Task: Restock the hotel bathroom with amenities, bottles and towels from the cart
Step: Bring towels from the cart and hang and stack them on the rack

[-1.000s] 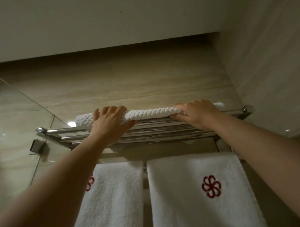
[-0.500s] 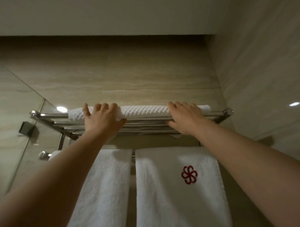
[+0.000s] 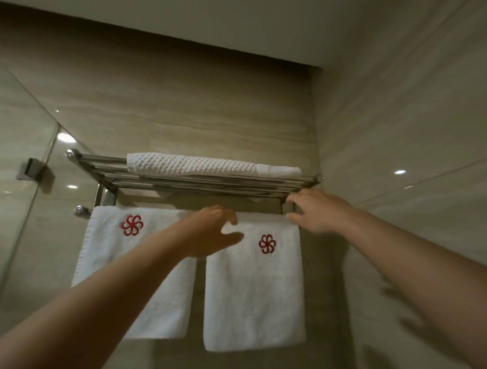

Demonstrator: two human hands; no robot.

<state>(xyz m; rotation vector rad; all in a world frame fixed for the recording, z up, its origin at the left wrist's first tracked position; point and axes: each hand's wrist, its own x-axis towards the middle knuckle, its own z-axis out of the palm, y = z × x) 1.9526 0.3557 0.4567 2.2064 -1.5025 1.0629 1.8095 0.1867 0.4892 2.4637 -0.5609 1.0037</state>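
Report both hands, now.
Left hand: open, fingers loosely curved, holding nothing.
Right hand: open, fingers spread at the top corner of the right hanging towel, holding nothing.

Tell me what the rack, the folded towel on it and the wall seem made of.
Rack: polished metal, probably chrome or stainless, with bright reflections. Folded towel: white cloth, likely cotton, with a waffle-textured weave. Wall: glossy veined beige tile, stone or ceramic.

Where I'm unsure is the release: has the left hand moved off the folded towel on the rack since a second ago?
Yes. The left hand has dropped off the folded towel, from atop the chrome rack to below it.
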